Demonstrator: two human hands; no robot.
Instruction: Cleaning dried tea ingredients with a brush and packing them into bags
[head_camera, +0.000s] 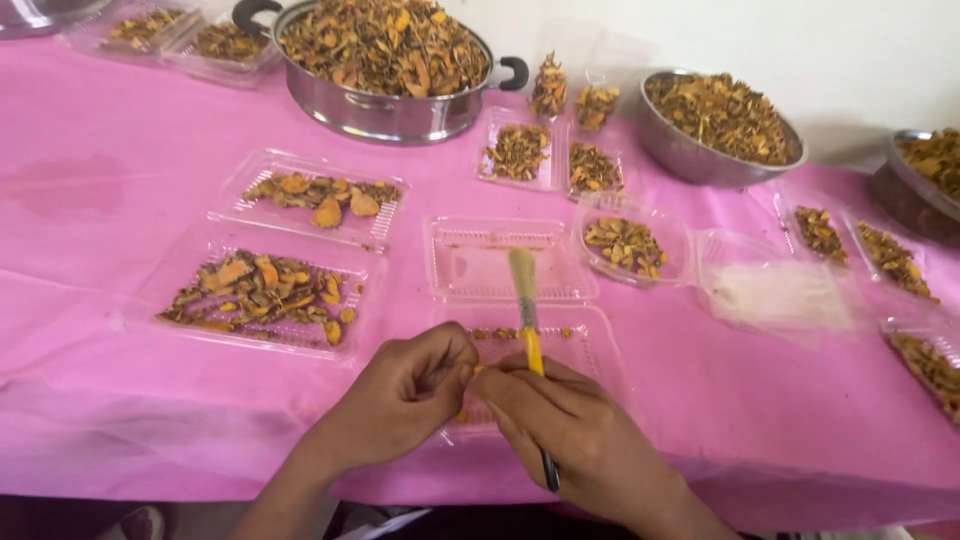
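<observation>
The paintbrush (526, 320) has pale, straw-coloured bristles that fan slightly at the tip, a yellow ferrule section below them and a dark handle whose end pokes out under the wrist; it points away from the person, upright in the view, its bristles lying over the near edge of an empty clear plastic tray (505, 262). The right hand (575, 425) holds the brush, fingers curled snugly around the yellow part with the thumb pressed against it, so the grip is closed on the brush and not spread. The left hand (405, 395) sits just beside it, touching it at the fingertips, its fingers bunched together and pinching something small and orange; what that piece is cannot be told. Both hands hover over an open clamshell tray (590, 345) near the table edge, which carries a thin row of small orange bits along its far side. To the left lie 2 clear trays (265, 290) filled with dried orange and brown slices. A round clear tub (628, 243) of the same slices sits to the right of the empty tray. Farther back stand a steel pot (385, 70) and a steel bowl (720, 125), both heaped with the dried material, all on a pink tablecloth (100, 180).
</observation>
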